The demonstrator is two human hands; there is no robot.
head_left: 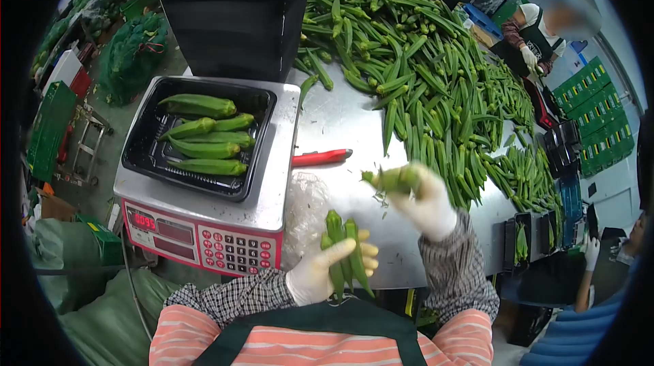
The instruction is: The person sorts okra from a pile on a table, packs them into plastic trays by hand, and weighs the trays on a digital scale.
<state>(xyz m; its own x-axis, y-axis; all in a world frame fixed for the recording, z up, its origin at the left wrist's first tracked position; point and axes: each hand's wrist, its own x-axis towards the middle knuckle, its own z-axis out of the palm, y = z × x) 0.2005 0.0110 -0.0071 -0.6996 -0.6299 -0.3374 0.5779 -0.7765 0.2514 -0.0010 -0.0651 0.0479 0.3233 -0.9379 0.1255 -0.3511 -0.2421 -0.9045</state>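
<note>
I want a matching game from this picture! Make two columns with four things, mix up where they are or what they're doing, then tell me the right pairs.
Things:
1. Left hand
2. Scale
3. Shallow black tray
4. Slim tool

Places and states:
A. Showing lit red digits
B. Red, lying just right of the scale
C. Holding okra
D. Sitting on top of the scale

Right pairs: 1-C, 2-A, 3-D, 4-B

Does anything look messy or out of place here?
Yes, slightly untidy: some crumpled clear plastic is bunched up beside the scale, and small green scraps litter the metal table near the right hand. I see no obvious damage.
</note>
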